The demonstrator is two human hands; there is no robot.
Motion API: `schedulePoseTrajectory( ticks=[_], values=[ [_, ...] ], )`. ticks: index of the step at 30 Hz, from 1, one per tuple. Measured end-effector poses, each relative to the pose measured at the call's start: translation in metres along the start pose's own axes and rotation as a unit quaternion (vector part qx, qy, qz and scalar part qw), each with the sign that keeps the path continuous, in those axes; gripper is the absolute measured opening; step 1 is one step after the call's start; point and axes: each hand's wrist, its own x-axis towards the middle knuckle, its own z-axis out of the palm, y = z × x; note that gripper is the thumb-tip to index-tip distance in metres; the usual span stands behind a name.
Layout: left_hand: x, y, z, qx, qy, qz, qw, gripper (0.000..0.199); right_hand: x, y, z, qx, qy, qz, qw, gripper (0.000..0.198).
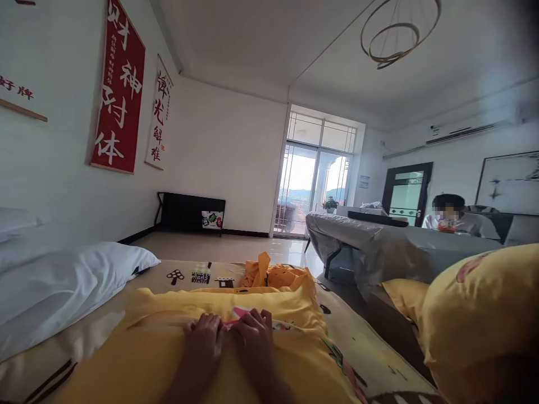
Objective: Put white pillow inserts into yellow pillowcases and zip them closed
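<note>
A yellow pillowcase (160, 336) with printed patches lies in front of me on a patterned bed sheet (177, 272). On its upper face, my left hand (206, 331) has its fingers curled into the fabric. Close beside it, my right hand (255, 331) grips the same cloth with bent fingers. A pink patch (240, 311) shows between and just beyond the fingertips. The fingertips themselves are partly hidden in the folds, and whether a pillow fills the case I cannot tell. Crumpled orange cloth (282, 275) lies past the far edge of the pillowcase.
A white pillow (84, 280) lies to the left. At the right bulges a large yellow cushion (484, 314). Beyond the bed stands a plastic-covered table (379, 238), with a person (458, 216) behind it. A black folded frame (189, 213) leans at the far wall.
</note>
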Motion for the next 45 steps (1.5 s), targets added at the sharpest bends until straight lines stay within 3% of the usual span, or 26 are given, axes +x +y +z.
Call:
schedulePoseTrajectory(
  ticks=[4,7,13,20,26,32,36,45],
  values=[
    [-0.005,0.004,0.012,0.049,0.091,0.057,0.993,0.033,0.004,0.0,-0.012,0.002,0.01,-0.013,1.0,0.018],
    [-0.007,0.006,0.02,0.05,0.116,0.091,0.988,0.04,0.008,-0.003,-0.024,0.02,0.028,-0.022,0.999,0.019],
    [-0.005,0.002,0.022,0.011,0.064,0.067,0.996,0.04,0.009,-0.011,-0.027,0.059,0.076,-0.026,0.995,0.019],
    [-0.008,0.0,0.017,-0.001,0.05,0.113,0.992,0.035,0.007,-0.015,-0.024,0.063,0.103,-0.053,0.991,0.031],
    [-0.009,0.01,0.004,-0.048,0.061,0.074,0.994,0.034,0.009,-0.022,-0.035,0.023,0.099,-0.067,0.993,0.028],
    [-0.004,0.012,0.003,-0.028,0.002,0.006,1.0,0.031,0.004,-0.007,-0.017,-0.008,0.066,-0.073,0.995,0.022],
    [-0.003,0.008,0.005,-0.006,0.01,0.009,1.0,0.03,0.0,0.0,-0.008,-0.008,0.051,-0.04,0.998,0.018],
    [-0.001,0.005,-0.011,0.063,0.059,0.027,0.996,0.032,0.003,-0.003,-0.011,-0.008,0.069,-0.009,0.998,0.019]
  ],
)
